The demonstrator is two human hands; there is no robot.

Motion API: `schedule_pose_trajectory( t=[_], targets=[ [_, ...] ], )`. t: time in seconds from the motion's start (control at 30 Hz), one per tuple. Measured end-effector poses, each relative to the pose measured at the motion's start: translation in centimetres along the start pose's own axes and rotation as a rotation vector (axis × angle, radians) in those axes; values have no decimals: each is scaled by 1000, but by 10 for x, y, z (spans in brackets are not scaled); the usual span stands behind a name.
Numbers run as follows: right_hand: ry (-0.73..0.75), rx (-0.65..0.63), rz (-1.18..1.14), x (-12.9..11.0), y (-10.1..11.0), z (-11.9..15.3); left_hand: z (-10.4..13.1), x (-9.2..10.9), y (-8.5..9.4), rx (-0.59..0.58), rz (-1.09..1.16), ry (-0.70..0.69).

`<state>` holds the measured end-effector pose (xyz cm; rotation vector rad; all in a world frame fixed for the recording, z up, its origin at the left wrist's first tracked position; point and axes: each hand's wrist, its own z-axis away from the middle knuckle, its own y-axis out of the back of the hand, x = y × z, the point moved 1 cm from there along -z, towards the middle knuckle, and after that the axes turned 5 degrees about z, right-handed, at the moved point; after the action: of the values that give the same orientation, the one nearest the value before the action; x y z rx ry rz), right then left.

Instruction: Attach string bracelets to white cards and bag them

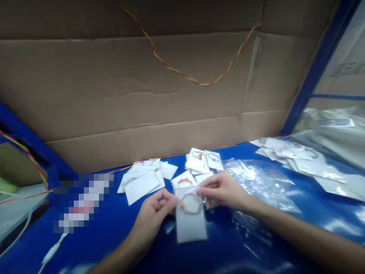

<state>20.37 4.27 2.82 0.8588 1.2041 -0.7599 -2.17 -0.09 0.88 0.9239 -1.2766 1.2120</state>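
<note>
Head view: left hand [154,215] and right hand [225,189] pinch upper edges of clear-sleeved white rectangular card [191,232], lower centre, pinkish cord bracelet [182,205] already on it; crumpled clear plastic bags [253,176], right of centre, seem unfilled.

Both hands [182,201] hold a bagged bracelet card [191,226].

Backdrop: brown cardboard sheeting [171,99], creased and seamed, standing behind a bench [111,228] with a glossy deep-blue surface; a red-and-yellow twisted wire [205,84] hangs across it in a loop. Framework: blue posts at both sides, the right-hand post [310,76] leaning outward, with a thin blue crossbar [339,97] beyond. Light: pale reflections on the bench, the upper cardboard in shadow.
</note>
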Motion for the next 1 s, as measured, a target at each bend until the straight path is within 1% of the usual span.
schedule_pose_trajectory(
  t=[0.13, 0.3, 0.5, 0.6, 0.7, 0.83, 0.9, 1.0],
  targets=[
    [14, 24, -26, 2, 1, -1, -1, 3, -1, -4, -40, 15],
    [30, 36, -39, 2, 0, 0, -1, 9, -2, 59, -134, -21],
    [80, 52, 41, -1, 1, 1, 0, 13, -2, 50, -196, -36],
    [95, 65, 62, -1, 1, 2, -1, 15, -2, 70, -236, -39],
    [75, 50, 53, 0, 1, 2, 0, 14, -3, 73, -219, -33],
    [39, 67, 4, 0, 0, 2, 0, 11, 0, 59, -175, -34],
    [18, 75, -14, -1, 0, 2, -1, 9, 4, 84, -172, -51],
    [1, 32, -30, -2, -1, 2, -4, 7, 10, 161, -143, -75]
  ],
)
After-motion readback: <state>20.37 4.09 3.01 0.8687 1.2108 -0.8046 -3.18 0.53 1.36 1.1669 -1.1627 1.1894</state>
